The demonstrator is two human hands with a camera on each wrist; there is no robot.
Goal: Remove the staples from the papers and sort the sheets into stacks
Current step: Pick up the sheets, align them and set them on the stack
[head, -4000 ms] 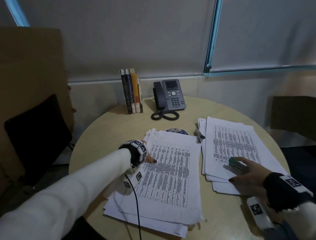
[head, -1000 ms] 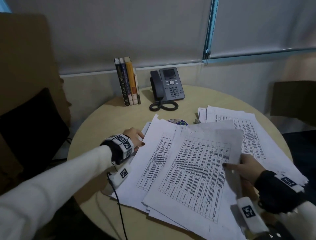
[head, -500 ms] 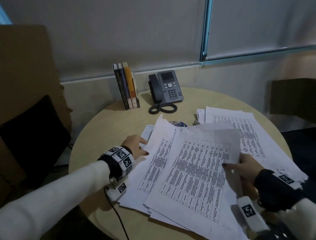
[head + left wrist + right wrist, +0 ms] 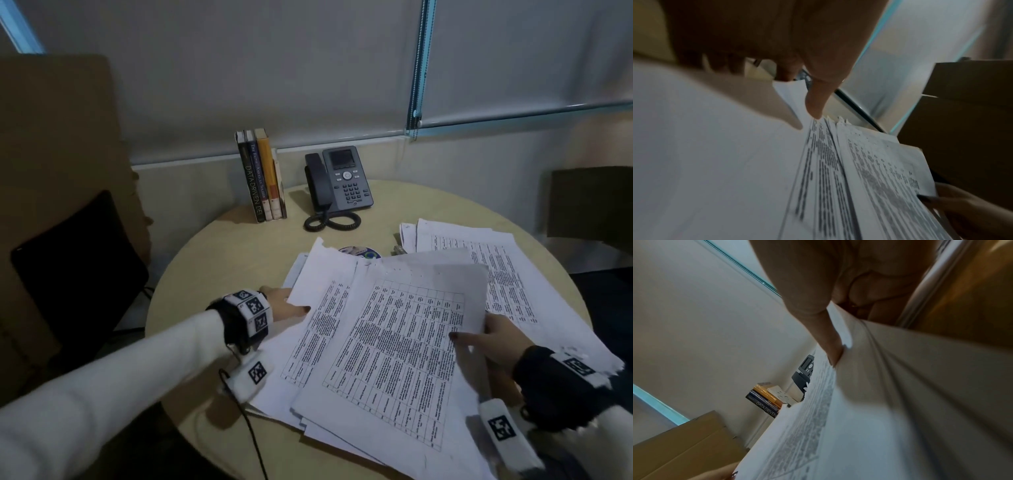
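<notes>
A bundle of printed table sheets [image 4: 394, 342] lies slanted across the left stack [image 4: 315, 329], lifted at its right edge. My right hand [image 4: 479, 337] pinches that edge, thumb [image 4: 831, 344] on top and fingers hidden under the paper [image 4: 900, 402]. My left hand [image 4: 287, 306] grips the left stack's left edge; its thumb [image 4: 816, 104] lies on the top sheet [image 4: 725, 162] and its fingers are tucked behind the edge. A second stack [image 4: 496, 270] lies at the right. No staple remover or staple shows.
A round beige table [image 4: 239, 246] carries a desk phone [image 4: 342, 181], three upright books [image 4: 260, 174], a disc [image 4: 363, 253] and a small dark object [image 4: 399, 249] behind the papers. A black chair [image 4: 78, 274] stands left, a brown one [image 4: 589, 205] right.
Four seconds ago my right hand held a green tool on the right stack; it now holds a bundle of sheets over the left stack. Over the last second my left hand shifted slightly along the edge.
</notes>
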